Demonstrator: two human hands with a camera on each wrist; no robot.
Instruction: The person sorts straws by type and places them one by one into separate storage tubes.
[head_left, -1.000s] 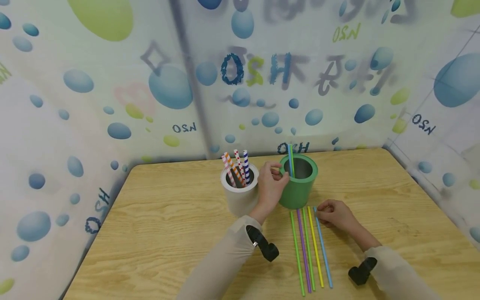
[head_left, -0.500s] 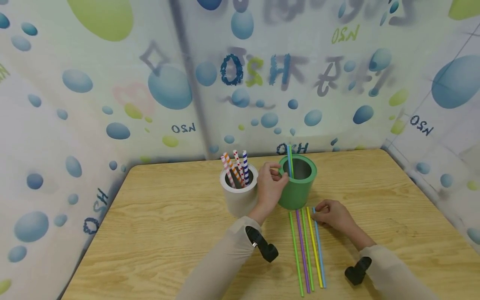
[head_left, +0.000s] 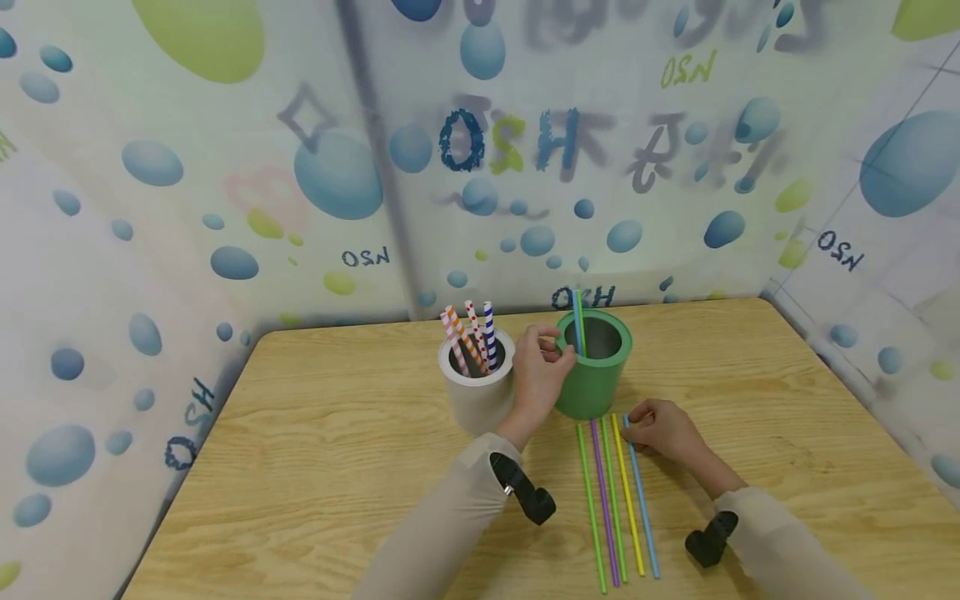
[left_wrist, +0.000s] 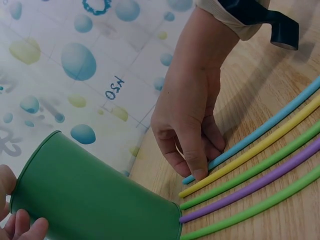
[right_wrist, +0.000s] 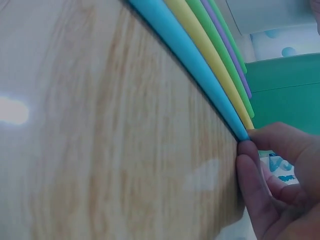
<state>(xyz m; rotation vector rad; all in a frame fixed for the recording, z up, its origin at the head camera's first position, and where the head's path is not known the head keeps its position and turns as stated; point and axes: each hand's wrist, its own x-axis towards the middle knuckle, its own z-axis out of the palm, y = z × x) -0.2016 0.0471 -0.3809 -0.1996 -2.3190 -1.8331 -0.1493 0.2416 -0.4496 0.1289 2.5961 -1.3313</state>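
Wood-grain counter (head_left: 337,400) carries one blue straw (head_left: 644,510), far tip pinched by right grip (head_left: 667,429), near end just swung away from yellow straw (head_left: 628,496), hence separate; left grip (head_left: 540,372) curls on green cup (head_left: 596,385).

There's room right of the green cup (head_left: 597,387), but the left hand (head_left: 536,377) blocks the gap toward the white cup (head_left: 477,405).
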